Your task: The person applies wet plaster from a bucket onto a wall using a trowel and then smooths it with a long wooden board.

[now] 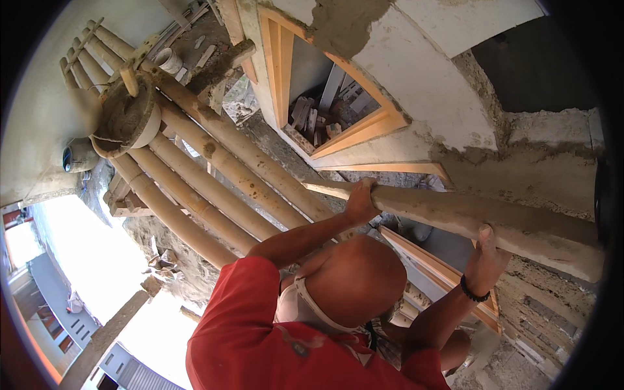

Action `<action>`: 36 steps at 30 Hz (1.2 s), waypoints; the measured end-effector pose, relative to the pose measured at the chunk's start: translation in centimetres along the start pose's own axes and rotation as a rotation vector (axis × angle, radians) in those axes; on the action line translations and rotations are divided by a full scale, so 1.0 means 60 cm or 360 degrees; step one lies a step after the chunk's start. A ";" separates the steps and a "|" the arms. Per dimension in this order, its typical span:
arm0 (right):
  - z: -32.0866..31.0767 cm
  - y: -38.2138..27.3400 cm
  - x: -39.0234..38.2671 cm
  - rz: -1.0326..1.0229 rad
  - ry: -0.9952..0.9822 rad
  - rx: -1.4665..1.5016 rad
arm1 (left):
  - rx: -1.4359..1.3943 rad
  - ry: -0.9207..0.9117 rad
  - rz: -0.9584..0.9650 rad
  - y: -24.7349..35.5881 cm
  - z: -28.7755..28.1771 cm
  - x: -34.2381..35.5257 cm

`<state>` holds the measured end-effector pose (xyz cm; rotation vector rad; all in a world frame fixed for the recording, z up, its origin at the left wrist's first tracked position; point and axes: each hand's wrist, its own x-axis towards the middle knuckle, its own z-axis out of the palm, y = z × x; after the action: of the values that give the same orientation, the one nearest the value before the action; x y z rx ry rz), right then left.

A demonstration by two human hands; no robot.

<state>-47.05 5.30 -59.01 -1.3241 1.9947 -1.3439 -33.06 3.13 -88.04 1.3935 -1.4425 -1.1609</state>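
A long board (422,205), smeared with grey-brown mortar, runs from the middle of the view to the right, along the wall below a window opening. Its left end shows paler wood. My left hand (361,204) is closed around the board near that end. Farther right, my right hand (489,257), with a dark beaded bracelet at the wrist, grips the board's lower edge. The right thumb lies against the face; the other fingers are mostly hidden. Fresh mortar (520,175) covers the wall just above the board.
Bamboo poles (214,162) form a platform to the left, with gaps between them. A round basin of mortar (130,120) rests on it, a wooden handle (129,79) sticking up. Wooden frames (351,140) line the wall openings. A bucket (169,60) and rubble lie beyond.
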 end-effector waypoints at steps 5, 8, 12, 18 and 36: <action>-0.003 0.044 -0.025 -0.0150 -0.0094 -0.0313 | 0.0065 -0.0147 -0.0141 -0.059 0.044 -0.019; 0.016 0.084 -0.031 -0.0240 -0.0164 -0.0260 | 0.0122 -0.0190 -0.0114 -0.096 0.061 -0.030; 0.047 0.155 -0.025 0.0146 -0.0285 -0.0038 | 0.0438 -0.0229 -0.0042 -0.114 0.063 -0.049; 0.082 0.294 -0.050 0.0288 -0.0398 0.0018 | 0.0533 -0.0346 0.0024 -0.118 -0.024 -0.079; 0.122 0.366 -0.011 0.0249 -0.0795 0.0042 | 0.0512 -0.0260 0.0008 -0.128 -0.076 -0.043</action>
<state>-52.01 4.27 -81.60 -1.3035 1.6869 -0.8588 -26.50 5.55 -94.16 1.5364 -1.8098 -1.0939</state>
